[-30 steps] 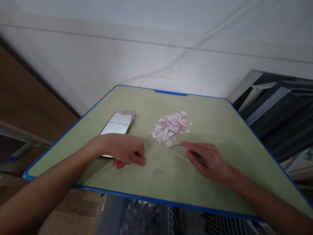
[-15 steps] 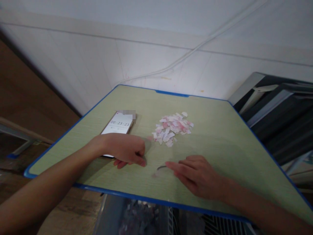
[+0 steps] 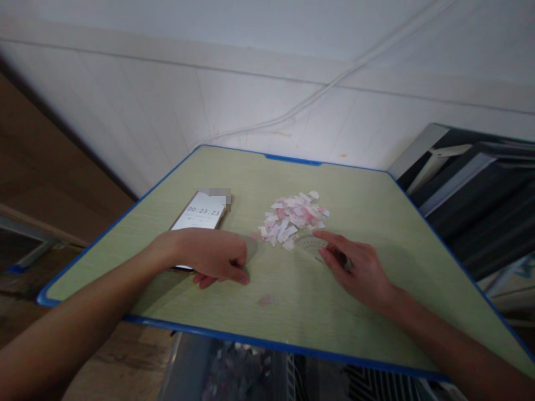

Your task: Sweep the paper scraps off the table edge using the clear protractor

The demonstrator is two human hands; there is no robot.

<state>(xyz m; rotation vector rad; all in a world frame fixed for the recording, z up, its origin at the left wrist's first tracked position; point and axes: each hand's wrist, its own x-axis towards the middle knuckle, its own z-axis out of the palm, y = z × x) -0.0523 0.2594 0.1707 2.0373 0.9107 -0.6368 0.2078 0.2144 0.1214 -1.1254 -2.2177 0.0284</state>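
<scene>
A clear, curved piece with tick marks, seemingly a protractor (image 3: pixel 310 243), is pinched between the thumb and fingers of my right hand (image 3: pixel 355 267). Its edge is at the near side of a loose heap of white and pink paper scraps (image 3: pixel 295 216). My left hand (image 3: pixel 215 253) is bent at the wrist over the lower part of a phone (image 3: pixel 198 214). Its fingers curl under, and whatever they may hold is hidden. The phone's screen reads 00:23:23. A faint pinkish scrap or mark (image 3: pixel 264 301) shows on the tabletop between my hands, near the front.
The pale green table (image 3: pixel 355 192) has a blue rim and stands against a white wall (image 3: pixel 167 100) with a cable along it. Dark folded panels (image 3: pixel 480 184) lean at the right. Below the front edge is a clear bin (image 3: pixel 234 367) with small scraps.
My right hand has moved up and to the right, carrying the clear piece from the front of the table to the heap's near edge. My left hand stays in place.
</scene>
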